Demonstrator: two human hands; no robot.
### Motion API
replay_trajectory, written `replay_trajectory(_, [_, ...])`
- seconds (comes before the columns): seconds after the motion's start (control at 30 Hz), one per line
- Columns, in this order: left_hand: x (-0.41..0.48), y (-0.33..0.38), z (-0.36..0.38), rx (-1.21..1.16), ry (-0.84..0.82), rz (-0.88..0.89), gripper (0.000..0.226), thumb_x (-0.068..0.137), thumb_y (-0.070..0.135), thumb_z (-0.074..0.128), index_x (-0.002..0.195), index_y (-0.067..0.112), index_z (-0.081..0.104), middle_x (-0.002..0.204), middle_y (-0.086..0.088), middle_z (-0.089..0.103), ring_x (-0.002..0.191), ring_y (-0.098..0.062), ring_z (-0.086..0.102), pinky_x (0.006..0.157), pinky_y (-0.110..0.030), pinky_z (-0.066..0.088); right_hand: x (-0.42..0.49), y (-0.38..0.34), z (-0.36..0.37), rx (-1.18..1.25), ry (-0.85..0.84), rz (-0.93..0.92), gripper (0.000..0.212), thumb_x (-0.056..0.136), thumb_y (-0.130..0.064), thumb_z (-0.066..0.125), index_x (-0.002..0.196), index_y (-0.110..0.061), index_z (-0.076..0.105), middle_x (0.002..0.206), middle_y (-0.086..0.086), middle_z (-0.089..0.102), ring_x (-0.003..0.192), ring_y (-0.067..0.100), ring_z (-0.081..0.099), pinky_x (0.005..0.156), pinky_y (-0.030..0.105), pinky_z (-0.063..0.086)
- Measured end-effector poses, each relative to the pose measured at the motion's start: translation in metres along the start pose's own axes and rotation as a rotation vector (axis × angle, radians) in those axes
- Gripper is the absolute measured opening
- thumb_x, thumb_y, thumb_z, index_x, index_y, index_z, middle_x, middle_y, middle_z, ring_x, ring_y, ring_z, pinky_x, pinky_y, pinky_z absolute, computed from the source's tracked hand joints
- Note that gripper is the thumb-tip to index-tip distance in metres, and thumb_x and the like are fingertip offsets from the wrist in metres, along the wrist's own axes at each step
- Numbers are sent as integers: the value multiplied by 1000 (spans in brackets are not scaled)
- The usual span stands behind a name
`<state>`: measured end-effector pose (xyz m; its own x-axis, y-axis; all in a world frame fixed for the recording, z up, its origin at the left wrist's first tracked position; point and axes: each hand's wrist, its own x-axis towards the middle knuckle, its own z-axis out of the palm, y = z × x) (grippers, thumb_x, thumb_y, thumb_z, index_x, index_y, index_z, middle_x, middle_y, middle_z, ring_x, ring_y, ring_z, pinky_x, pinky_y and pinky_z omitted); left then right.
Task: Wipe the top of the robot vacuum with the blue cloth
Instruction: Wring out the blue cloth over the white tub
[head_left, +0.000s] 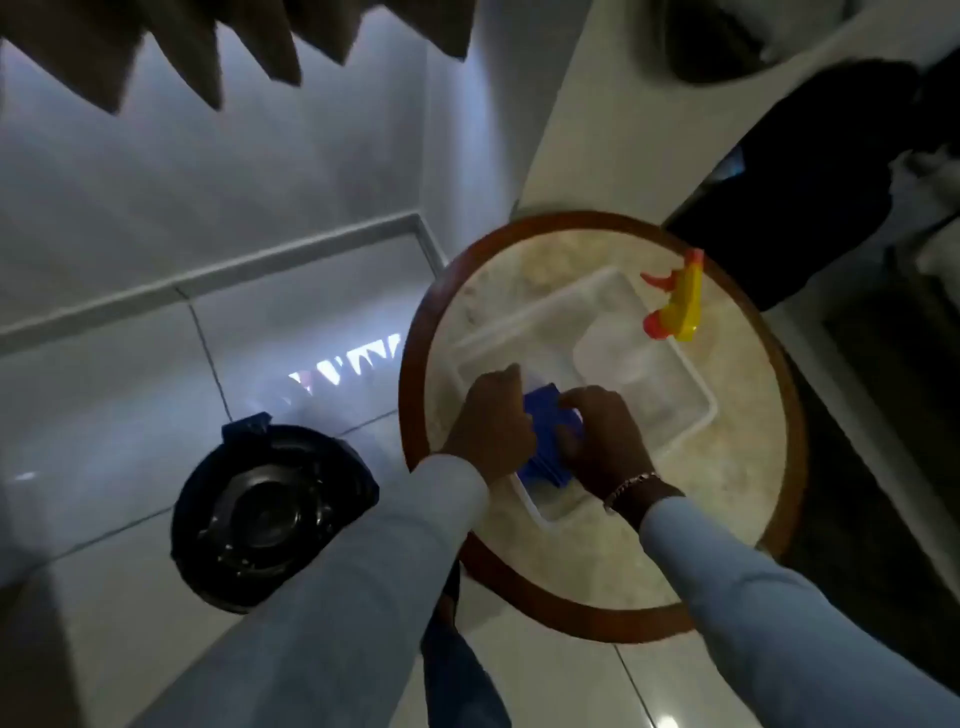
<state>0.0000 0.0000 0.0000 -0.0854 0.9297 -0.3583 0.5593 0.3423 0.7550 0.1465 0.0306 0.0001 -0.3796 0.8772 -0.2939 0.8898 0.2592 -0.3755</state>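
The blue cloth (545, 441), folded, sits in the near-left corner of a clear plastic tray (691, 410) on a round table. My left hand (493, 421) grips the cloth's left side and my right hand (602, 436) grips its right side, so most of the cloth is hidden between them. The black round robot vacuum (265, 514) rests on the tiled floor to the left of the table, apart from both hands.
The round table (727, 519) has a marble-like top and a dark wooden rim. A yellow and orange spray bottle head (675, 301) stands at the tray's far right. A dark object (800, 171) sits beyond the table. A white wall and skirting run along the left.
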Motion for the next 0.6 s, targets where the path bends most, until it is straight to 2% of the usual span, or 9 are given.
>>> replay_trajectory(0.07, [19, -1, 18, 171, -103, -12, 54, 84, 10, 57, 133, 3, 35, 136, -21, 45, 127, -35, 41, 104, -40, 39, 4, 18, 15, 0, 8, 116, 38, 79, -17, 61, 116, -11, 53, 118, 16, 56, 107, 34, 48, 84, 38, 41])
replay_trajectory(0.13, [31, -1, 31, 352, -137, -12, 48, 81, 12, 60, 124, 3, 42, 126, -21, 50, 117, -37, 47, 93, -43, 46, 4, 29, 27, 40, -15, 203, 48, 77, -21, 64, 121, -11, 48, 120, 16, 54, 107, 33, 50, 84, 37, 42])
replay_trajectory(0.2, [39, -1, 44, 518, -126, 3, 45, 79, 16, 63, 119, 3, 46, 122, -20, 50, 111, -37, 49, 88, -45, 46, 7, 36, 37, 81, -14, 231, 57, 77, -25, 67, 126, -10, 44, 119, 17, 57, 106, 34, 54, 86, 40, 48])
replay_trajectory(0.27, [44, -2, 51, 556, -92, -11, 41, 80, 18, 62, 116, 4, 47, 120, -21, 50, 109, -39, 49, 87, -47, 44, 14, 40, 40, 141, 14, 267, 65, 74, -27, 70, 130, -10, 42, 113, 16, 62, 102, 34, 59, 85, 42, 51])
replay_trajectory(0.33, [49, 0, 51, 489, -107, -58, 35, 80, 17, 60, 111, 4, 49, 118, -21, 52, 108, -41, 50, 89, -49, 42, 20, 40, 36, 191, 14, 331, 59, 72, -28, 71, 124, -10, 50, 104, 13, 67, 95, 32, 63, 79, 39, 52])
replay_trajectory(0.4, [51, 3, 47, 359, -129, -71, 28, 77, 18, 61, 101, 6, 50, 113, -21, 54, 105, -41, 52, 89, -49, 44, 24, 38, 30, 179, 21, 336, 32, 71, -28, 70, 98, -12, 65, 90, 11, 70, 83, 30, 65, 68, 33, 48])
replay_trajectory(0.47, [48, 4, 37, 167, -93, -73, 23, 74, 15, 63, 86, 8, 46, 106, -22, 56, 97, -39, 56, 84, -46, 50, 24, 35, 21, 204, 69, 319, 18, 69, -27, 73, 82, -15, 68, 78, 9, 68, 71, 25, 62, 62, 29, 42])
replay_trajectory(0.53, [38, 4, 26, -13, -35, -33, 21, 72, 9, 63, 80, 8, 44, 100, -21, 57, 89, -37, 58, 76, -42, 52, 21, 27, 9, 274, 134, 297, 20, 67, -22, 75, 85, -14, 68, 79, 7, 66, 73, 23, 60, 64, 30, 43])
replay_trajectory(0.6, [23, 1, 14, -178, 20, 34, 15, 74, 5, 61, 82, 6, 48, 92, -16, 59, 84, -32, 59, 73, -38, 54, 20, 15, -3, 301, 185, 226, 28, 67, -14, 76, 94, -10, 67, 91, 10, 65, 85, 27, 60, 74, 36, 48])
